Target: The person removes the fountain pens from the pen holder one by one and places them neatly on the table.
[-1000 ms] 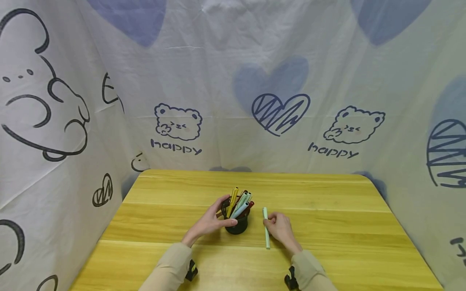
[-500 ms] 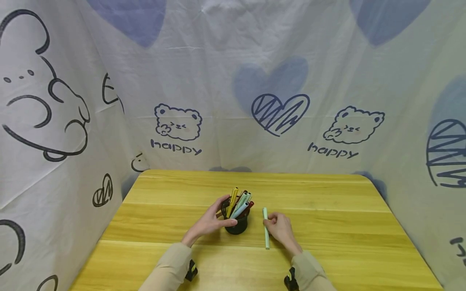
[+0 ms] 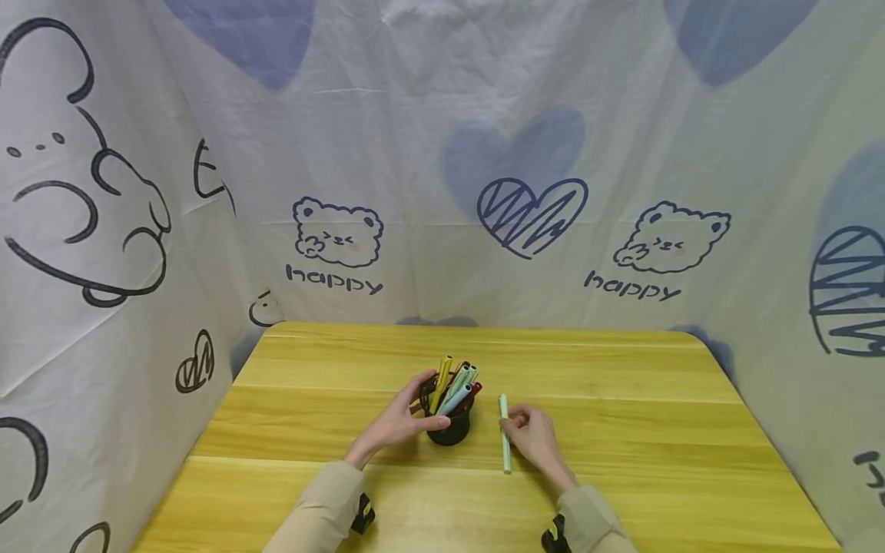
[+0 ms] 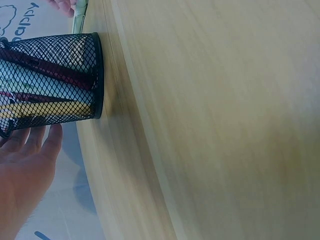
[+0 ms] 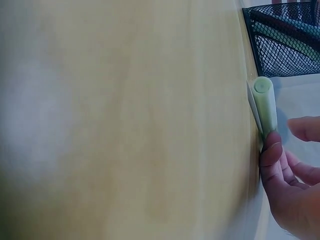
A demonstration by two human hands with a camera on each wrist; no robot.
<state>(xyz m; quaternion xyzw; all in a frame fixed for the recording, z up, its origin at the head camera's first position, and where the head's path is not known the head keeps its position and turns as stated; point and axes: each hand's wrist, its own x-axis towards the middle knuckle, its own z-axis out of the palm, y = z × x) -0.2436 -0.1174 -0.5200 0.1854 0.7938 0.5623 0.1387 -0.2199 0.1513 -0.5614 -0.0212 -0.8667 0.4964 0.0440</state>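
Note:
My left hand [image 3: 399, 416] holds a black mesh pen holder [image 3: 449, 432], with the thumb across its near side and the other fingers behind it. Several pens stand in the holder: a yellow one [image 3: 441, 384], a light blue one [image 3: 455, 399], green ones and a dark red one [image 4: 52, 70]. To the right of the holder, a pale green marker [image 5: 267, 102] lies lengthwise, pointing away from me, along the table. Fingers of my right hand [image 3: 535, 436] pinch this marker around its middle; in the right wrist view another finger stands clear of it.
Both things are on a yellow wood-grain table [image 3: 311, 369] with rounded far corners. A pale curtain [image 3: 429, 192] printed with hearts and bears hangs behind the table and along both sides. Black straps show at my wrists below beige sleeves [image 3: 325, 495].
My right wrist has shifted very slightly. The left hand, the pen holder and the marker stay practically where they were.

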